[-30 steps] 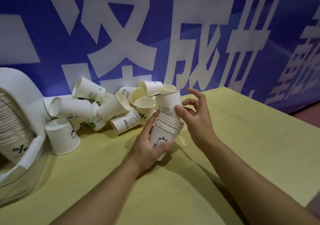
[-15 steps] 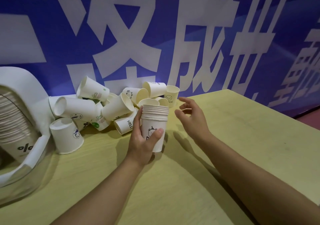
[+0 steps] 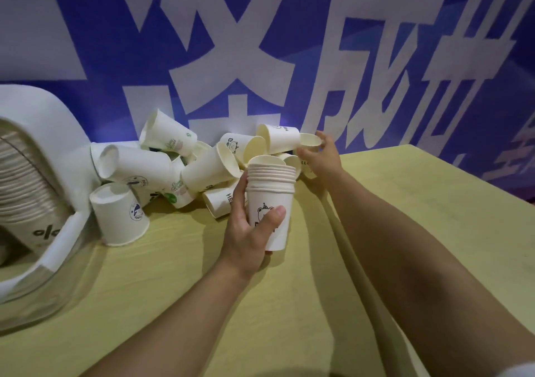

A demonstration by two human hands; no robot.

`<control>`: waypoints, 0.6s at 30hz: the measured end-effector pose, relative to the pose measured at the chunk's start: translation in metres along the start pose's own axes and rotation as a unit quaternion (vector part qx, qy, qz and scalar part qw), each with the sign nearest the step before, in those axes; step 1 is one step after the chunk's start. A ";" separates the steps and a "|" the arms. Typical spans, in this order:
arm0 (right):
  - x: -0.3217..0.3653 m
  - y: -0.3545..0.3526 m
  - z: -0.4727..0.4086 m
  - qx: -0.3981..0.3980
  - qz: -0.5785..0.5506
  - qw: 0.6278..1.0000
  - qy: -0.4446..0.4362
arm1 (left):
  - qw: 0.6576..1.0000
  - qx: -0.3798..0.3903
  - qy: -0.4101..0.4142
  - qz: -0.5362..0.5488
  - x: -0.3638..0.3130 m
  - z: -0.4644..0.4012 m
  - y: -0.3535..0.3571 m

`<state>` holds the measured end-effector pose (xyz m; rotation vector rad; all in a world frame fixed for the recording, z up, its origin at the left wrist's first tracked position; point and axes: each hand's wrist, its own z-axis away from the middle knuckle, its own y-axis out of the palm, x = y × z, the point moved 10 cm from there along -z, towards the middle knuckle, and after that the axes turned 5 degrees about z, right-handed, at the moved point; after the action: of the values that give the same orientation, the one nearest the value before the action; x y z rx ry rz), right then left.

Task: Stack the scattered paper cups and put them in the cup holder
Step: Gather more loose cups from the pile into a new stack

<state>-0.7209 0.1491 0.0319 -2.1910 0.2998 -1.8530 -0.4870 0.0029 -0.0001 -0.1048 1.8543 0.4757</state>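
Note:
My left hand [image 3: 249, 231] grips an upright stack of several nested white paper cups [image 3: 270, 191] with a bear print, held over the yellow table [image 3: 376, 231]. Behind it lies a heap of scattered white paper cups [image 3: 162, 168] against the wall. My right hand [image 3: 321, 156] reaches to the heap's right end, its thumb and fingers curled round a single cup [image 3: 309, 140] there. At the far left stands the white cup holder [image 3: 43, 145], with a long row of stacked cups [image 3: 20, 191] in it.
One cup [image 3: 120, 214] stands upside down near the holder's front. A blue banner with large white characters [image 3: 231, 58] closes off the back. The table's right edge [image 3: 477, 182] runs diagonally at the right.
A cup went onto the stack, which my left hand turned upright. My right hand let go and moved back and to the right, onto a cup at the heap's end.

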 end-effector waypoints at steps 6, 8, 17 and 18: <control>0.009 -0.023 0.007 -0.077 0.019 0.995 -0.053 | 1.000 0.007 0.012 0.002 -0.004 0.001 0.003; 0.014 -0.038 0.014 -0.091 0.024 0.994 -0.064 | 1.000 0.009 0.017 -0.007 -0.005 0.002 0.004; 0.079 -0.084 0.113 -0.027 -0.046 0.990 -0.129 | 0.990 0.099 0.063 -0.083 -0.030 0.025 0.032; 0.085 -0.083 0.128 -0.009 -0.041 0.989 -0.139 | 0.987 0.114 0.062 -0.097 -0.031 0.028 0.036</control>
<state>-0.5812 0.2080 0.1181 -2.4685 0.1735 -1.5588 -0.4626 0.0409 0.0313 -0.1619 1.9838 0.1226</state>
